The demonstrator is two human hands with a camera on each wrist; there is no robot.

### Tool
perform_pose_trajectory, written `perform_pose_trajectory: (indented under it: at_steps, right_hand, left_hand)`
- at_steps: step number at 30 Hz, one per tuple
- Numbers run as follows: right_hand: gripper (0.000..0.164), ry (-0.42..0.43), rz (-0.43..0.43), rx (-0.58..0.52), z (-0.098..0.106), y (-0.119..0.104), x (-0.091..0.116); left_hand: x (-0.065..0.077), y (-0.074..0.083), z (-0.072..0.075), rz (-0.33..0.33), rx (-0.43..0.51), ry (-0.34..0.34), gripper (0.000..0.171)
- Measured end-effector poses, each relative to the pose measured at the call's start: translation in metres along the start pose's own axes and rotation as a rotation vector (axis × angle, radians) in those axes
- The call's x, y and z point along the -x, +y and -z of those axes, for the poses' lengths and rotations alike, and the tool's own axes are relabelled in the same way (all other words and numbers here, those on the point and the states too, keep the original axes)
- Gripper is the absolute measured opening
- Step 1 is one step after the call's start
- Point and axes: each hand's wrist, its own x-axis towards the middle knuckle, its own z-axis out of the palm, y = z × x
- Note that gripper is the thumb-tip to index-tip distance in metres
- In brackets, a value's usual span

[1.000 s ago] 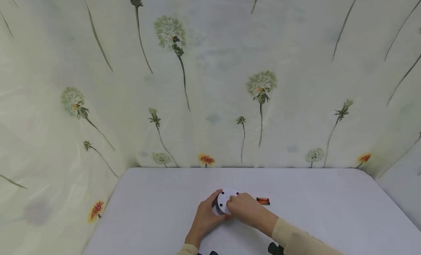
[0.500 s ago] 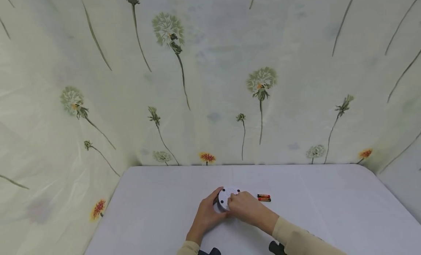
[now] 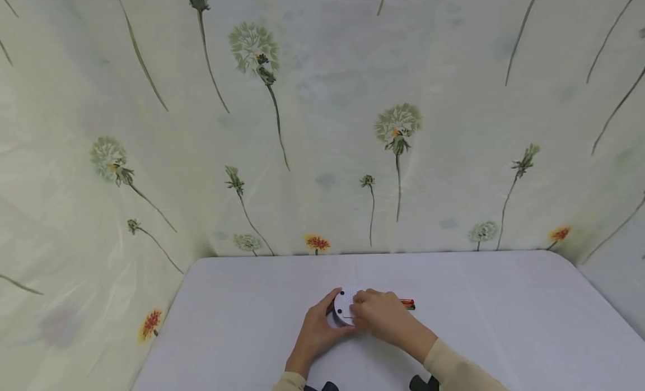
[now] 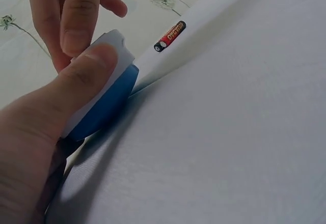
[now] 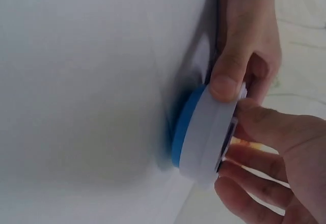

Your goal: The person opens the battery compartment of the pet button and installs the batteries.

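A round white device (image 3: 345, 306) with black feet and small holes on its upturned face is near the middle of the table. Its blue lower part shows in the right wrist view below the white body (image 5: 206, 132). My left hand (image 3: 318, 326) grips the device around its rim, thumb on the near side. Over the face, my right hand (image 3: 385, 318) pinches a thin battery cover (image 5: 230, 135), with a dark gap along its edge; the fingers partly hide it. Two red and black batteries (image 3: 409, 305) lie just beyond the right hand, partly covered by it.
A white cloth covers the table (image 3: 242, 301). Behind it hangs a curtain (image 3: 322, 127) printed with dandelions. Black wrist gear (image 3: 424, 383) shows below the right sleeve at the bottom edge.
My right hand has shifted slightly right and its fingers have spread from the curled push on the face. It now covers part of the batteries. The left hand keeps its grip.
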Motion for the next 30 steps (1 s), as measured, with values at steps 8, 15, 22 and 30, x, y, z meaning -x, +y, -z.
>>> perform_pose_trajectory:
  at_steps: [8, 15, 22, 30]
  right_hand:
    - [0.013, 0.084, -0.048, -0.192, -0.012, 0.009, 0.003]
    - [0.019, 0.256, 0.018, -0.208, -0.028, 0.01, 0.006]
    - [0.017, 0.252, -0.024, -0.219, -0.026, 0.01, 0.008]
    - [0.016, 0.219, -0.073, -0.265, -0.021, 0.003, 0.013]
  left_hand:
    - [0.0, -0.004, -0.002, -0.047, 0.031, 0.009, 0.089]
    - [-0.002, -0.005, -0.002, -0.072, -0.008, 0.031, 0.088]
    - [-0.003, -0.004, -0.004, -0.086, -0.017, 0.033, 0.087]
    - [-0.001, -0.005, -0.003, -0.058, -0.015, 0.03, 0.089]
